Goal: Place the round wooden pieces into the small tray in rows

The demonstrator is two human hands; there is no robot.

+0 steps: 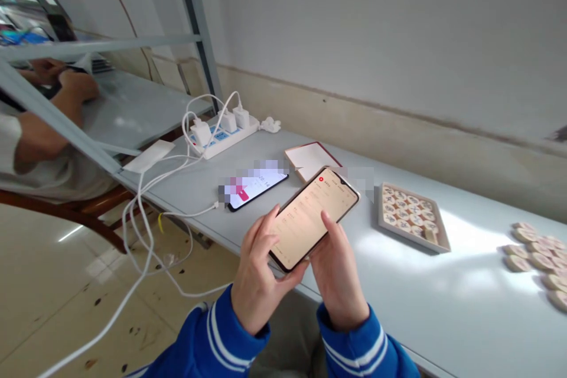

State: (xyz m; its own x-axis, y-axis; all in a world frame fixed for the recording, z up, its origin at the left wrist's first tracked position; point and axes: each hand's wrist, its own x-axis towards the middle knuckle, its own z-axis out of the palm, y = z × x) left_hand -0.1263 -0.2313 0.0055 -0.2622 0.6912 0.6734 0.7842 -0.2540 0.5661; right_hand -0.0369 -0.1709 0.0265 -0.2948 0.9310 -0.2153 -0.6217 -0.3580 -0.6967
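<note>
A smartphone (pixel 305 221) with a pale yellow lit screen is held up over the front edge of the table, tilted with its top to the upper right. My left hand (pixel 257 269) wraps round its lower left end, fingers along the far side. From below, my right hand (pixel 334 266) supports the near side, its thumb resting on the screen. Behind it a second phone (pixel 257 189) lies flat, screen lit, with a white charging cable (pixel 190 213) plugged into its left end. Close behind the held phone lies an open white box lid (pixel 312 159).
A shallow box of round game pieces (pixel 410 212) stands on the right, with loose pieces (pixel 531 254) farther right. At the back left sits a power strip (pixel 228 133) with several chargers; cables (pixel 142 212) hang over the edge. Another person's arm (pixel 53 121) rests beyond the metal frame.
</note>
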